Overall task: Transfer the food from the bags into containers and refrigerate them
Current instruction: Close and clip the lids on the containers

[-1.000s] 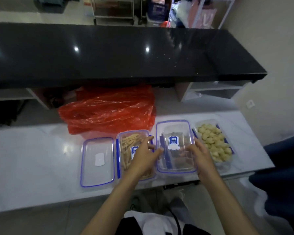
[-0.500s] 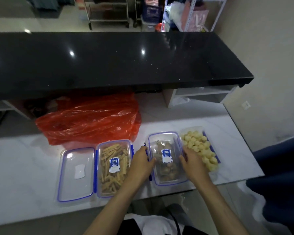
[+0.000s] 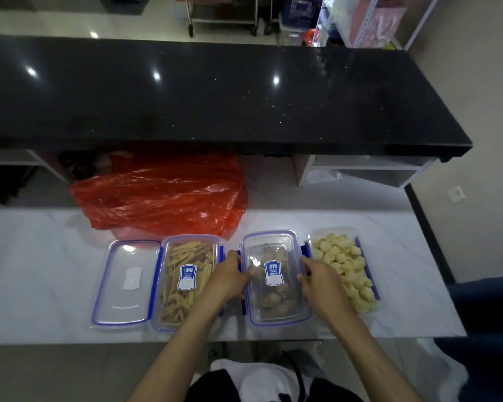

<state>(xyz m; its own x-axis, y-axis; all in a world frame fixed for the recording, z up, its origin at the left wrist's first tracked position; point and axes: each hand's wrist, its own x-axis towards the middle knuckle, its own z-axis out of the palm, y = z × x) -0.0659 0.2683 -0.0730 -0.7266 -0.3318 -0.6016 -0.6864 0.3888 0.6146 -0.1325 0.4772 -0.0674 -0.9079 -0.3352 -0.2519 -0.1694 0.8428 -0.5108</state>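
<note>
White counter (image 3: 41,256), both hands (image 3: 230,278) (image 3: 320,281) gripping lidded container (image 3: 276,303)

A white marble-patterned counter (image 3: 41,271) runs across the lower part of the view. Above it sits a raised black stone ledge (image 3: 215,97), glossy, with 3 ceiling lights mirrored in it. A beige wall (image 3: 476,97) stands to the right, bearing a white socket (image 3: 456,194). Beyond the ledge lie a pale tiled floor (image 3: 55,21), a wheeled metal trolley (image 3: 224,13) and a white shelf rack (image 3: 369,21).

Bare forearms, black-and-white top (image 3: 273,381)
</note>
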